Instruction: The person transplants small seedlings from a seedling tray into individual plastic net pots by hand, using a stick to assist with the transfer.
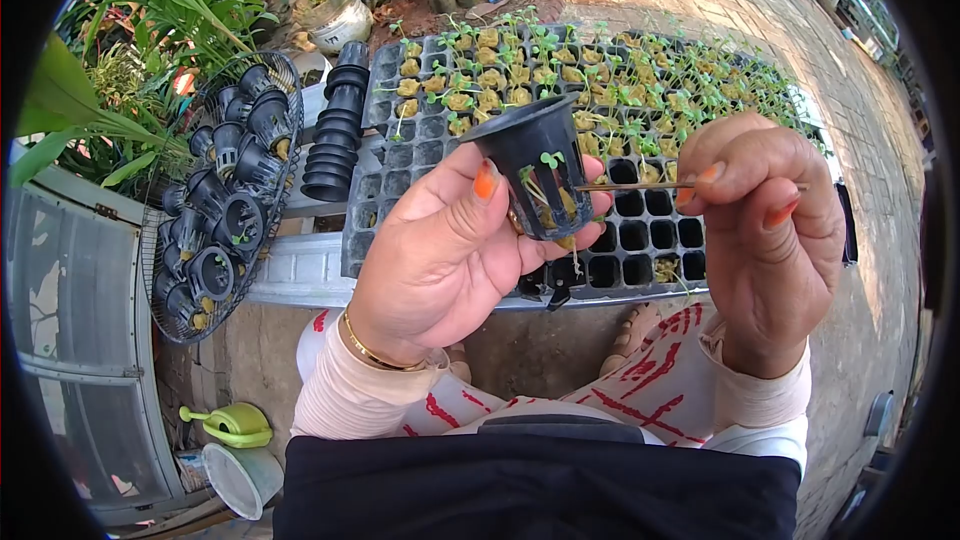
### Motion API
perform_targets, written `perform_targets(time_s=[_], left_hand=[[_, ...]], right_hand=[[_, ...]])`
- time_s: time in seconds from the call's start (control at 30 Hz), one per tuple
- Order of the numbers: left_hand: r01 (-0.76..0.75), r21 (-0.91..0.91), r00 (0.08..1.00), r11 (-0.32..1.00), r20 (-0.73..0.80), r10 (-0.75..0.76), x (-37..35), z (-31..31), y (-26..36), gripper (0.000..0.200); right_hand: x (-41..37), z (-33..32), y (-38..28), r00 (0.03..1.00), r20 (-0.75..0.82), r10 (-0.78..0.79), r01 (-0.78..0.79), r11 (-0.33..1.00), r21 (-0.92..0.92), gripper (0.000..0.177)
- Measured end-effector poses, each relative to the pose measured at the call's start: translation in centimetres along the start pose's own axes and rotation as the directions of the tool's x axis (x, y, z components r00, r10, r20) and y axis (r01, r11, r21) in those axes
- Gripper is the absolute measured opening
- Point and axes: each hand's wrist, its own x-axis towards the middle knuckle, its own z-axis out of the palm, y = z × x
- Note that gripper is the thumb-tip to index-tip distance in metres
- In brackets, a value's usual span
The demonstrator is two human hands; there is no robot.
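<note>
My left hand [440,240] grips a black net pot [522,130], tilted, with its wide rim upward and its slotted side facing me. A small green seedling [551,159] shows through a slot, and pale roots hang below the pot's bottom. My right hand [775,210] pinches a thin stick [640,185] between thumb and fingers; the stick's tip is right at the pot's slotted side. Below both hands lies a black seedling tray [400,156], many of its cells holding yellowish plugs with sprouts. Several front cells near the right hand are bare.
A wire basket [297,105] of planted net pots stands at left, beside a stack of black net pots [335,130]. The tray rests on a slatted metal bench [300,265]. A green watering can [238,426] and a pale bucket [243,480] sit on the ground at lower left.
</note>
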Motion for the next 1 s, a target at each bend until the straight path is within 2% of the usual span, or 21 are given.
perform_targets(time_s=[0.2, 0.27, 0.4, 0.5, 0.57, 0.77, 1.0], left_hand=[[0.001, 0.005, 1.000, 1.000, 0.009, -0.001, -0.1, 0.0, 0.1, 0.061], [0.004, 0.002, 1.000, 1.000, 0.015, -0.004, -0.1, 0.0, 0.1, 0.061], [0.001, -0.003, 1.000, 1.000, 0.002, -0.001, -0.1, 0.1, 0.1, 0.061], [-0.001, 0.007, 1.000, 1.000, -0.005, 0.001, -0.1, 0.1, 0.1, 0.060], [0.001, 0.012, 1.000, 1.000, -0.015, -0.001, -0.1, 0.3, 0.1, 0.060], [-0.009, 0.050, 0.999, 0.999, -0.030, 0.011, -0.1, 0.3, -0.1, 0.057], [-0.010, 0.026, 1.000, 1.000, 0.004, 0.010, 0.1, -0.4, 0.0, 0.059]], right_hand=[[0.1, 0.5, 0.5, 0.998, 0.067, -0.019, 0.023, 0.998, -0.058, 0.034], [-0.1, 1.0, 0.8, 0.999, 0.024, 0.044, -0.046, 0.995, 0.085, 0.034], [-0.1, 1.2, 1.0, 0.995, 0.051, 0.091, -0.097, 0.988, 0.124, 0.033], [-0.1, 1.3, 0.9, 0.998, 0.030, 0.059, -0.060, 0.996, 0.059, 0.031], [0.0, 1.1, 0.5, 0.997, 0.077, -0.023, 0.036, 0.986, -0.165, 0.029], [-0.1, 1.3, -0.3, 0.991, 0.120, -0.056, 0.097, 0.922, -0.376, 0.027], [-0.4, 0.9, 0.2, 0.988, 0.109, -0.109, 0.136, 0.947, -0.290, 0.031]])
